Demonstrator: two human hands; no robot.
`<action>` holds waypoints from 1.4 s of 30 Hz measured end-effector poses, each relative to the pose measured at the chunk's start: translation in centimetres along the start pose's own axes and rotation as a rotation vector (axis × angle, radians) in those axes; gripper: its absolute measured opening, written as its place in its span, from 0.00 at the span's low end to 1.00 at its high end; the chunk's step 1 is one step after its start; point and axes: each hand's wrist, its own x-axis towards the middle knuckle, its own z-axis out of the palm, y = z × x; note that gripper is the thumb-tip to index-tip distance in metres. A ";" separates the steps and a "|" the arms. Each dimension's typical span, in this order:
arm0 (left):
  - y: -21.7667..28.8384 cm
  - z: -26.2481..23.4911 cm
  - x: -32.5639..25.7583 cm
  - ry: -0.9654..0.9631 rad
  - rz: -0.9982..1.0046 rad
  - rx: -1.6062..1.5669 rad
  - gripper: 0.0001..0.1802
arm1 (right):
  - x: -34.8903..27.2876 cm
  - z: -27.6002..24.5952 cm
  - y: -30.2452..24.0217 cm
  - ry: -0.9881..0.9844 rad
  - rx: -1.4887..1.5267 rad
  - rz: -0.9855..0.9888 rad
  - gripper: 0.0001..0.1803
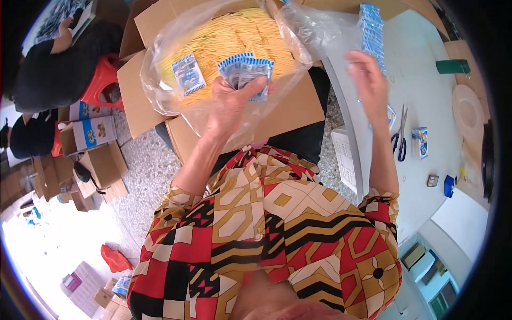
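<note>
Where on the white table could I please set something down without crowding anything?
The white table is bare between the blue packet row and the green container. It is crowded around the scissors and small box. The left hand grips packets; the right hand hovers.

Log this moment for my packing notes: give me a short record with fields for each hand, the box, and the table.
left hand: holds a fan of small blue-and-white packets over the box
right hand: fingers open, raised at a stack of blue packets
cardboard box: open, lined with a clear plastic bag, full of yellow sticks
white table: scissors, green cylinder
</note>
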 end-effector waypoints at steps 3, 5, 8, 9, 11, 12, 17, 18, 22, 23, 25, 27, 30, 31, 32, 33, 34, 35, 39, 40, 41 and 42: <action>0.2 0.0 -0.3 -0.001 0.038 -0.002 0.08 | 0.7 4.7 -4.9 -0.259 0.219 -0.003 0.14; 0.2 -0.1 -0.6 0.002 0.020 0.124 0.12 | 1.4 6.4 -6.8 -0.326 0.202 -0.039 0.14; 0.4 -0.2 -1.2 0.009 0.055 0.178 0.12 | 1.9 8.2 -8.0 -0.398 0.173 -0.069 0.13; 0.4 -0.4 -1.3 0.018 0.058 0.173 0.12 | 1.9 8.6 -8.2 -0.400 0.162 -0.061 0.12; 0.3 -0.7 -1.5 -0.003 0.071 0.191 0.12 | 2.0 9.0 -8.6 -0.357 0.102 -0.151 0.11; 0.3 -0.8 -1.6 0.004 0.072 0.185 0.12 | 2.0 9.0 -8.8 -0.302 0.045 -0.238 0.10; 0.6 -1.5 -2.0 -0.009 0.108 0.466 0.12 | 1.9 9.1 -9.1 -0.215 -0.011 -0.352 0.11; 0.4 -1.5 -2.0 -0.007 0.107 0.461 0.12 | 1.8 9.0 -9.2 -0.198 -0.039 -0.373 0.12; -0.1 -1.7 -1.9 0.058 0.169 0.320 0.10 | 1.6 8.7 -9.7 -0.223 -0.010 -0.395 0.15; -0.2 -1.8 -1.9 0.064 0.160 0.309 0.09 | 1.6 8.7 -9.8 -0.214 -0.034 -0.449 0.16; -0.2 -1.8 -1.9 0.075 0.179 0.313 0.09 | 1.6 8.5 -9.9 -0.206 -0.058 -0.504 0.17; -0.3 -1.9 -1.9 0.083 0.197 0.317 0.08 | 1.5 8.4 -9.9 -0.181 -0.098 -0.522 0.17; -0.3 -1.6 -2.0 0.089 0.199 0.344 0.08 | 1.3 8.2 -10.4 -0.190 -0.152 -0.528 0.17; -0.2 -1.1 -2.1 0.126 0.223 0.360 0.08 | 1.2 8.2 -10.4 -0.191 -0.153 -0.527 0.17; 0.0 -0.9 -2.2 0.163 0.248 0.377 0.08 | 1.2 8.1 -10.5 -0.213 -0.196 -0.516 0.17; -0.2 -1.0 -2.2 0.163 0.248 0.377 0.08 | 1.2 8.1 -10.6 -0.237 -0.238 -0.505 0.17; -0.6 -1.3 -2.2 0.155 0.267 0.404 0.08 | 1.2 8.1 -10.5 -0.237 -0.238 -0.505 0.17; -0.8 -1.4 -2.2 0.147 0.286 0.430 0.08 | 1.1 8.2 -10.3 -0.238 -0.258 -0.516 0.16; -1.1 -1.5 -2.4 0.135 0.240 0.377 0.08 | 1.1 8.4 -10.0 -0.168 -0.244 -0.505 0.17; -1.3 -1.6 -2.5 0.134 0.254 0.406 0.09 | 1.1 8.5 -10.0 -0.169 -0.243 -0.504 0.17; -1.3 -1.7 -2.5 0.132 0.268 0.435 0.09 | 1.2 8.5 -10.1 -0.149 -0.240 -0.524 0.18; -1.3 -1.6 -2.6 0.132 0.267 0.436 0.09 | 1.2 8.6 -10.1 -0.128 -0.236 -0.543 0.19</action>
